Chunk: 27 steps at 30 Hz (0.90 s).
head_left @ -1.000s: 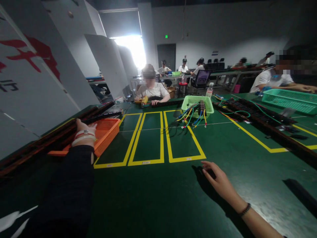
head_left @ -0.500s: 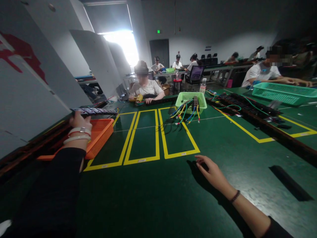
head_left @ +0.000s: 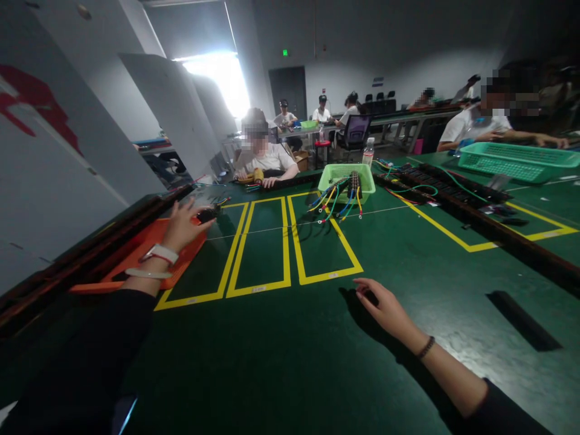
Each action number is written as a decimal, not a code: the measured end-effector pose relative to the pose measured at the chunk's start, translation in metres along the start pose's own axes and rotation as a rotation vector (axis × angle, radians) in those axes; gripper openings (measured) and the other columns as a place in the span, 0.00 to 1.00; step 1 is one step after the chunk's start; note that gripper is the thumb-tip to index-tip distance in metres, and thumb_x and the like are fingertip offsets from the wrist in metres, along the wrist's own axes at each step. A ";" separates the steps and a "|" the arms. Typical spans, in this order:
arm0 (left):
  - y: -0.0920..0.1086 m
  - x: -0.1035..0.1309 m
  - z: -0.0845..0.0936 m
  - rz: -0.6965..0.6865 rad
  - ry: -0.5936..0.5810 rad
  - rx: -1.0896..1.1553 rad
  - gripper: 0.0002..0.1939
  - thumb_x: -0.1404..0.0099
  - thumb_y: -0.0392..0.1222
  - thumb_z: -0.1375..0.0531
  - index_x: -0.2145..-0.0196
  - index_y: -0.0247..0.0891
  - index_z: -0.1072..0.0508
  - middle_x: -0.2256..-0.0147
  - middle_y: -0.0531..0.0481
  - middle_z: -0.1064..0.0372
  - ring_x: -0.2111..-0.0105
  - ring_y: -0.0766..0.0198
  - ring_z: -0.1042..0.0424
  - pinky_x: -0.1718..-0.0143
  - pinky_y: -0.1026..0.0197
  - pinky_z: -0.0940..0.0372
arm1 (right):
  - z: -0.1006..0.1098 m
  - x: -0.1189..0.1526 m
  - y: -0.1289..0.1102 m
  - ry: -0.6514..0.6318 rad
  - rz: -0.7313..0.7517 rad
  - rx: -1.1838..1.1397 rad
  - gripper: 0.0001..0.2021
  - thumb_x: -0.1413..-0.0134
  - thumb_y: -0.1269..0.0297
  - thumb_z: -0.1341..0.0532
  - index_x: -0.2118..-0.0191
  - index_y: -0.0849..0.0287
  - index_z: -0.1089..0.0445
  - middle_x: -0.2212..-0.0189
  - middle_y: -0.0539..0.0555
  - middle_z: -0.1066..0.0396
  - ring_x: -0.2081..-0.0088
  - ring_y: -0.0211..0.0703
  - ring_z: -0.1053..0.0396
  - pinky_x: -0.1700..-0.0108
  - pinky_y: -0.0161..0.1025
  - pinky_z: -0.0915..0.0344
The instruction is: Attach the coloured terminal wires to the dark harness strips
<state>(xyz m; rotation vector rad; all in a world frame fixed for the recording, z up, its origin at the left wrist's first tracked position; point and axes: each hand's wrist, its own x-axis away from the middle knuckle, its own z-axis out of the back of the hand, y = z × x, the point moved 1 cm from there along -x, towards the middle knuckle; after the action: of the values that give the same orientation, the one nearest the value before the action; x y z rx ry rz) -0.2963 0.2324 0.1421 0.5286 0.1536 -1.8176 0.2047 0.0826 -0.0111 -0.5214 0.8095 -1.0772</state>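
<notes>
My left hand (head_left: 182,226), with a watch and a pale band at the wrist, is over the orange basket (head_left: 188,257) at the left. Its fingers are spread, thumb apart from the others. Just past the fingertips shows the dark end of a wired part (head_left: 207,214), with coloured wires beyond; my hand hides whatever lies behind it. I cannot tell if the fingers touch it. My right hand (head_left: 385,308) hovers low over the green table (head_left: 281,356), fingers loosely bent, thumb apart, nothing in it. Nearest to it is a yellow taped rectangle (head_left: 333,276).
A light green basket (head_left: 368,187) holds black blocks with ringed wires (head_left: 338,199). Dark rails (head_left: 498,226) with wiring lie at the right, near a teal basket (head_left: 521,163) and a black strip (head_left: 523,320). A bottle (head_left: 368,151) stands behind. A co-worker (head_left: 267,157) sits opposite.
My left hand has moved right and its fingers have spread. The long black strip with pale panels that was by it no longer shows at the left. My right hand has barely moved.
</notes>
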 end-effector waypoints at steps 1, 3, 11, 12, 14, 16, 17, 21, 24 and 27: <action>0.009 0.002 -0.002 -0.048 -0.027 -0.064 0.26 0.38 0.50 0.43 0.48 0.28 0.35 0.37 0.37 0.56 0.37 0.49 0.57 0.38 0.40 0.73 | 0.000 0.000 0.000 -0.002 -0.001 0.000 0.15 0.41 0.63 0.46 0.49 0.56 0.37 0.60 0.55 0.31 0.59 0.43 0.31 0.54 0.45 0.33; 0.031 0.010 -0.005 -0.144 -0.101 -0.106 0.24 0.42 0.48 0.39 0.50 0.35 0.31 0.40 0.40 0.47 0.40 0.52 0.47 0.37 0.44 0.66 | 0.000 0.000 0.001 -0.003 -0.003 -0.001 0.15 0.42 0.63 0.46 0.49 0.56 0.37 0.60 0.55 0.31 0.59 0.43 0.31 0.54 0.45 0.33; 0.156 0.095 0.006 -0.596 -0.371 -0.087 0.26 0.44 0.40 0.38 0.46 0.42 0.35 0.44 0.48 0.38 0.37 0.59 0.52 0.35 0.47 0.62 | 0.002 0.001 -0.003 -0.051 0.015 0.050 0.14 0.40 0.63 0.48 0.50 0.57 0.36 0.60 0.56 0.31 0.58 0.45 0.32 0.53 0.47 0.34; 0.170 0.107 0.009 -0.633 -0.408 -0.083 0.27 0.44 0.39 0.37 0.46 0.42 0.35 0.45 0.48 0.37 0.37 0.58 0.53 0.35 0.47 0.63 | 0.002 0.001 -0.004 -0.059 0.026 0.068 0.14 0.40 0.63 0.48 0.50 0.57 0.36 0.60 0.56 0.31 0.58 0.45 0.32 0.53 0.47 0.34; 0.194 0.130 0.014 -0.703 -0.472 -0.055 0.28 0.44 0.40 0.37 0.46 0.42 0.35 0.45 0.48 0.36 0.37 0.58 0.54 0.34 0.47 0.65 | 0.002 0.001 -0.007 -0.073 0.058 0.118 0.13 0.39 0.64 0.48 0.50 0.57 0.36 0.60 0.56 0.31 0.57 0.46 0.33 0.53 0.48 0.34; 0.212 0.149 0.018 -0.783 -0.507 -0.006 0.29 0.43 0.43 0.37 0.45 0.40 0.36 0.44 0.47 0.37 0.36 0.58 0.55 0.34 0.48 0.67 | -0.001 -0.001 -0.013 -0.091 0.126 0.187 0.13 0.40 0.65 0.48 0.50 0.56 0.36 0.58 0.56 0.32 0.56 0.47 0.33 0.52 0.50 0.34; 0.220 0.157 0.021 -0.823 -0.519 0.010 0.28 0.42 0.44 0.38 0.44 0.39 0.37 0.44 0.47 0.38 0.36 0.59 0.55 0.34 0.49 0.68 | -0.003 -0.004 -0.018 -0.114 0.178 0.225 0.14 0.40 0.66 0.47 0.49 0.56 0.36 0.57 0.56 0.32 0.54 0.47 0.34 0.51 0.50 0.35; 0.238 0.176 0.038 -0.917 -0.542 0.008 0.26 0.38 0.43 0.44 0.42 0.39 0.39 0.41 0.48 0.43 0.36 0.65 0.58 0.33 0.54 0.73 | -0.026 -0.030 -0.048 -0.269 0.457 0.392 0.23 0.46 0.72 0.42 0.43 0.56 0.40 0.49 0.59 0.36 0.48 0.50 0.38 0.46 0.50 0.39; 0.244 0.178 0.057 -0.969 -0.488 0.002 0.26 0.37 0.48 0.45 0.42 0.42 0.38 0.41 0.54 0.44 0.35 0.67 0.61 0.33 0.56 0.75 | -0.050 -0.070 -0.079 -0.330 0.656 0.452 0.34 0.51 0.73 0.38 0.38 0.58 0.48 0.41 0.61 0.44 0.41 0.53 0.46 0.39 0.52 0.49; 0.240 0.185 0.074 -1.012 -0.389 -0.049 0.27 0.39 0.53 0.45 0.43 0.46 0.36 0.40 0.60 0.47 0.35 0.66 0.61 0.32 0.59 0.70 | -0.076 -0.115 -0.106 -0.459 0.870 0.418 0.42 0.54 0.69 0.34 0.35 0.57 0.55 0.36 0.60 0.53 0.36 0.51 0.55 0.37 0.51 0.56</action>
<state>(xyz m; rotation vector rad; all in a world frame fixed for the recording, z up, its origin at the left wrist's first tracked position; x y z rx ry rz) -0.1325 -0.0318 0.1676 0.0135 0.2191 -2.8498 0.0570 0.1458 0.0557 -0.0204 0.3130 -0.2711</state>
